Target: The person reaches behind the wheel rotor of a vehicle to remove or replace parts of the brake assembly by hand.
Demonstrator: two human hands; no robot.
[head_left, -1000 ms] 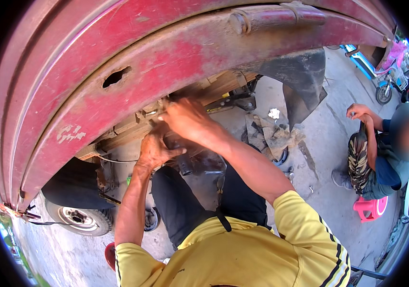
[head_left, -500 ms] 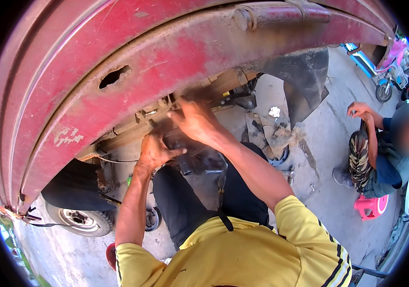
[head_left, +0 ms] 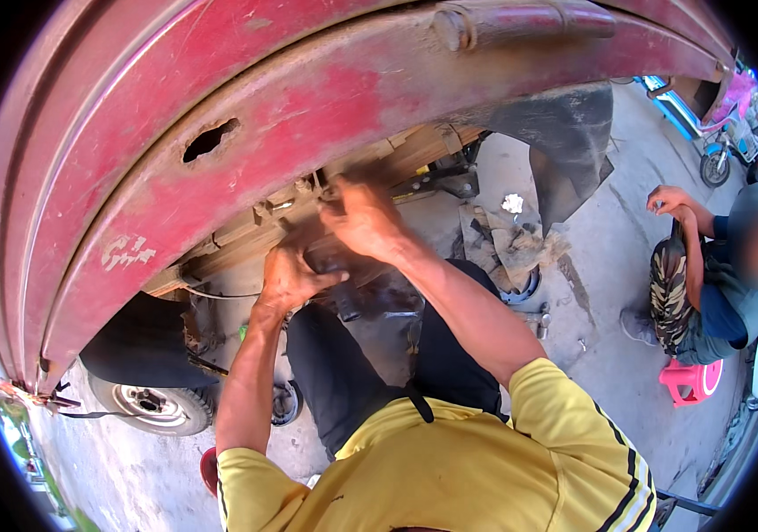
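Note:
A dusty rail with brackets (head_left: 259,235) runs beneath the red vehicle body (head_left: 308,120), and both my hands are raised to it. My left hand (head_left: 289,280) is below the rail, its thumb stretched out to the right and apart from the fingers. Shadow and blur hide part of those fingers. Beside that thumb, a dark cylinder-like part (head_left: 343,300) shows low between my knees. Higher and to the right, my right hand (head_left: 363,220) has its fingers bent in at the rail's edge. Whatever lies within them is hidden.
A wheel (head_left: 153,408) stands at left under a dark flap. On the ground at right are dirty rags (head_left: 507,235) and a metal socket-like piece (head_left: 543,324). A black rubber flap (head_left: 565,151) hangs nearby. Further right, a person sits on a pink stool (head_left: 694,379).
My right hand has shifted slightly right and down at the rail. The left hand stays almost in place. The view has moved a little.

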